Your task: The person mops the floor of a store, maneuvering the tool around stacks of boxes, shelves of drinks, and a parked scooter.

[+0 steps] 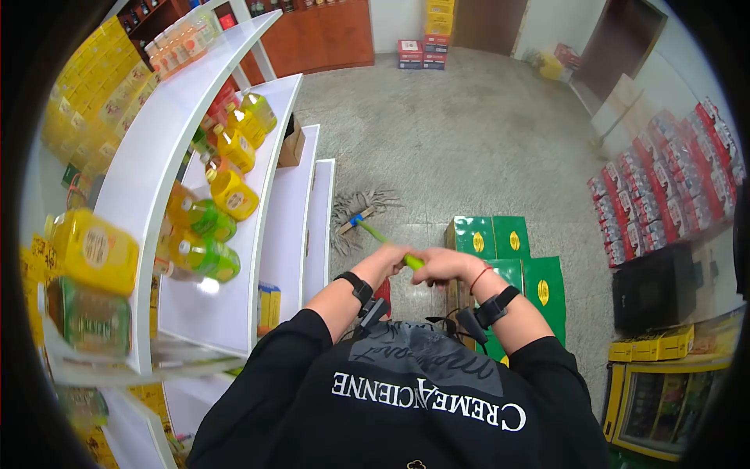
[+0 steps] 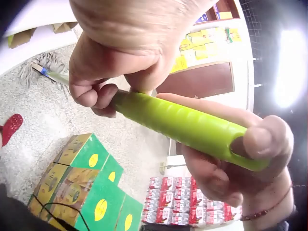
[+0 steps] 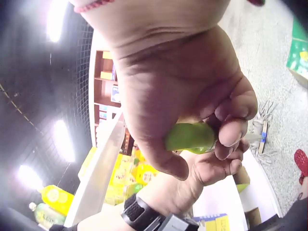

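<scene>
Both hands hold a mop by its bright green handle point(image 2: 187, 122). My left hand point(image 1: 381, 264) grips the pole just below the thick ribbed grip, its fingers curled around it. At the top end, my right hand point(image 1: 449, 266) wraps the grip, with the thumb beside the hanging hole in the left wrist view. The pole slopes down and away to the left. Its grey string mop head point(image 1: 348, 234), with a blue clamp point(image 1: 357, 220), lies spread on the floor beside the base of the white shelves. In the right wrist view the end of the grip point(image 3: 190, 137) pokes out of the right palm.
White shelves point(image 1: 322, 211) with yellow and green bottles line the left side. Green cartons point(image 1: 544, 293) stand close by on the right. Beyond them are stacked red-and-silver packs point(image 1: 664, 187) and a yellow-framed cooler point(image 1: 664, 406). Grey floor point(image 1: 437, 133) stretches ahead toward stacked boxes point(image 1: 422, 55).
</scene>
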Demonstrator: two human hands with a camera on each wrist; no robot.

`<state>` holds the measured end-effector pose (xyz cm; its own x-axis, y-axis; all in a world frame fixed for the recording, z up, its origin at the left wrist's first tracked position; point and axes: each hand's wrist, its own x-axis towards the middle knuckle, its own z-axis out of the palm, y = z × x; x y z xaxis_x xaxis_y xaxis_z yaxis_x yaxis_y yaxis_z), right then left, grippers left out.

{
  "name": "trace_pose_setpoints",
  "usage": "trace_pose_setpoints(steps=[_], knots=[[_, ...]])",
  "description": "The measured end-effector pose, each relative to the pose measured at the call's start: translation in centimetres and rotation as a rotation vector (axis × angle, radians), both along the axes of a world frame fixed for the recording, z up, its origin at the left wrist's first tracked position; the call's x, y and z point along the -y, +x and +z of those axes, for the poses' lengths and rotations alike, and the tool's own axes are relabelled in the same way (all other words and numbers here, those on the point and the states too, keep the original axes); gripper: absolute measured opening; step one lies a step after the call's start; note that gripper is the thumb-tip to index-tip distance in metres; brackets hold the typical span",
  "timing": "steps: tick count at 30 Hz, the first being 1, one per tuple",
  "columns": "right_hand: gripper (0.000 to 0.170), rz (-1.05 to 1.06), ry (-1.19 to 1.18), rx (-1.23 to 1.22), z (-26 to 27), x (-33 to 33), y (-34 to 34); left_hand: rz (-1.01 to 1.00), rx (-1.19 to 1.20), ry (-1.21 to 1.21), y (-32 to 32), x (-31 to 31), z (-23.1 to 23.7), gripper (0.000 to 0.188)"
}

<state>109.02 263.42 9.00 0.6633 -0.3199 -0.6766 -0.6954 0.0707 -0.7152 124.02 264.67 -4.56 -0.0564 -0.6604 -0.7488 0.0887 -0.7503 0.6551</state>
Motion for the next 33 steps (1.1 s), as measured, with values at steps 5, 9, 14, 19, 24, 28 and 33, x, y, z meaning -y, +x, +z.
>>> trace_pose_setpoints(steps=[5, 9, 14, 19, 24, 28, 33], knots=[[0.052, -0.155, 0.020, -0.092, 4.7, 9.8, 1.2, 0.028, -0.115, -0.011, 0.8, 10.0, 2.1, 0.020], [0.052, -0.189, 0.036, -0.139, 5.1, 16.7, 1.9, 0.028, -0.243, 0.027, 1.7, 16.4, 3.1, 0.017], [0.055, -0.267, -0.048, -0.087, 5.1, 20.6, 1.5, 0.009, -0.294, 0.070, 1.4, 21.3, 1.6, 0.013], [0.059, -0.352, -0.115, -0.022, 3.9, 22.7, 2.6, -0.036, -0.257, 0.050, 1.9, 25.5, 0.1, 0.022], [0.073, -0.324, -0.114, -0.046, -0.1, 26.2, 5.1, -0.141, -0.139, -0.006, 4.7, 30.0, -1.0, 0.019], [0.071, -0.252, -0.162, 0.059, -5.9, 31.6, 6.8, -0.141, -0.154, -0.031, 7.3, 35.6, -6.4, 0.017], [0.060, -0.198, -0.048, 0.006, -5.4, 41.1, 7.3, -0.083, -0.141, 0.022, 7.4, 43.4, -6.6, 0.017]])
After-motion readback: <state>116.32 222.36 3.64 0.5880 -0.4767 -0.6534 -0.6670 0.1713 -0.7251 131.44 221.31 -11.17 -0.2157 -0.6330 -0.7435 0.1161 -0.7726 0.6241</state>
